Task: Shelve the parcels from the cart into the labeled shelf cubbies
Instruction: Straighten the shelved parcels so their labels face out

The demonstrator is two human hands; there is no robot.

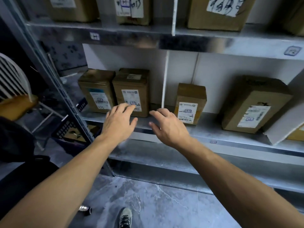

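Just in front of the middle shelf (213,134), both hands are held out with nothing in them. The left hand (120,124) has its fingers spread and loose. Its fingertips overlap the lower label of the second box (131,89), but I cannot tell whether they touch it. The right hand (169,127) is likewise spread and relaxed, hovering near the shelf's front edge, just below the white divider (165,79). Left of that divider, 2 brown boxes stand upright and close together: the first box (97,91) and the second box. Right of it stand a small box (190,102) and, well apart from it, a large box (253,104). More labelled boxes (218,14) sit on the shelf above. Down on the grey floor (164,203), 1 shoe (125,218) shows.
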